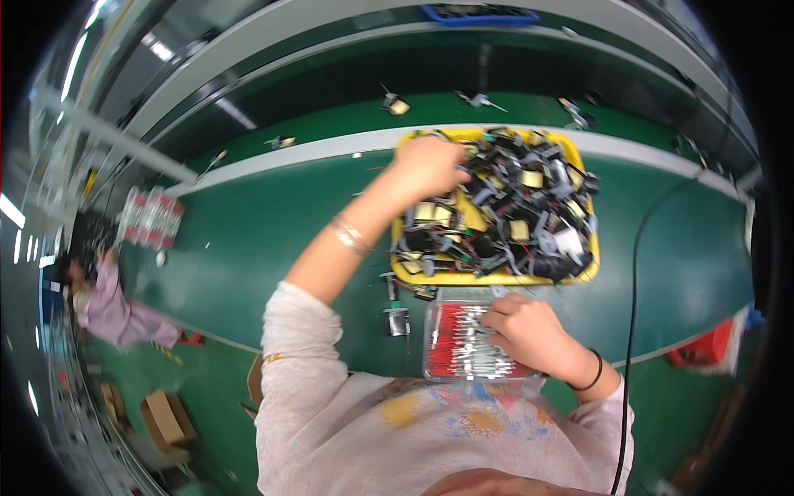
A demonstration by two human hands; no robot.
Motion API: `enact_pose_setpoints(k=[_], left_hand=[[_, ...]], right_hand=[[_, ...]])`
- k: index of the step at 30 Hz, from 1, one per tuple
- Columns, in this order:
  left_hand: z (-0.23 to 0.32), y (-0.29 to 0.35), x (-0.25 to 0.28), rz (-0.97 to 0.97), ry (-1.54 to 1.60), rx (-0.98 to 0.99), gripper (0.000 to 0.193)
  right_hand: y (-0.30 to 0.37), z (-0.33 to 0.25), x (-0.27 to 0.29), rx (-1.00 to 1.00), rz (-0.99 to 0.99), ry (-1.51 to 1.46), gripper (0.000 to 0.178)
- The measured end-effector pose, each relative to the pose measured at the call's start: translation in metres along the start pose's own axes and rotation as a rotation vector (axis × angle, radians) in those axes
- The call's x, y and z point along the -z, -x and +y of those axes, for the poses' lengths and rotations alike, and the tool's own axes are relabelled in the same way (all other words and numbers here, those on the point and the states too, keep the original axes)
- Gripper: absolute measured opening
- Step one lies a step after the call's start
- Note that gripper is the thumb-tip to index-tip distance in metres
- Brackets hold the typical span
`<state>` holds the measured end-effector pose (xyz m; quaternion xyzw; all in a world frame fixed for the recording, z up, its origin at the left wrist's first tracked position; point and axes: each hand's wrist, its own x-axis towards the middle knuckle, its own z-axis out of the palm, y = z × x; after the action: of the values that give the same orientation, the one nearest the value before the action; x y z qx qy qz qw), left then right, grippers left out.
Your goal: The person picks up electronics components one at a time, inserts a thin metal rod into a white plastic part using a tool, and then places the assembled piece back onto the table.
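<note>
Over the upper left corner of a yellow tray (pixel 397 263), my left hand (pixel 430 165) reaches down among the parts, its fingertips blurred and partly hidden. Heaped in the tray are small electronic assemblies (pixel 519 230) with black blocks, grey pieces, yellow pads and thin wires. Nearer to me, my right hand (pixel 529 331) rests over the right side of a clear plastic box (pixel 428 351). Its fingers are curled together; what they hold, if anything, is hidden. Rows of thin red and white pieces (pixel 463 339) fill the box. A loose assembly (pixel 396 321) lies left of it.
Beyond the green table (pixel 273 240), several assemblies (pixel 397 105) are spaced along a green strip. Stacked boxes of red and white pieces (pixel 151 217) stand at far left, near another person (pixel 124 318). A black cable (pixel 635 273) hangs down on the right.
</note>
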<state>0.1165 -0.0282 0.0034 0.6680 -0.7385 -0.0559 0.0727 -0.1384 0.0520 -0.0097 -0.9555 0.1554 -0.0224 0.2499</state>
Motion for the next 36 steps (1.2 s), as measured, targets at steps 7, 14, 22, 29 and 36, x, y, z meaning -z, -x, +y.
enact_pose_setpoints(k=[7,14,22,29,36], left_hand=[[-0.001,0.006,-0.019,-0.122,-0.118,0.076,0.039],[0.012,0.044,0.013,0.513,0.607,-0.135,0.03],[0.066,0.079,0.021,0.11,1.79,-0.412,0.047],[0.065,0.091,0.02,0.188,1.633,-0.334,0.041],[0.059,0.082,0.016,0.383,1.693,-0.447,0.035]], right_hand=[[-0.008,-0.013,-0.001,0.007,0.051,0.022,0.009],[-0.009,-0.001,0.044,0.098,0.035,-0.454,0.01],[-0.041,0.017,0.061,0.303,0.488,-1.583,0.024],[-0.049,0.016,0.057,0.39,0.36,-1.777,0.022],[-0.046,0.011,0.068,0.343,0.595,-1.783,0.028]])
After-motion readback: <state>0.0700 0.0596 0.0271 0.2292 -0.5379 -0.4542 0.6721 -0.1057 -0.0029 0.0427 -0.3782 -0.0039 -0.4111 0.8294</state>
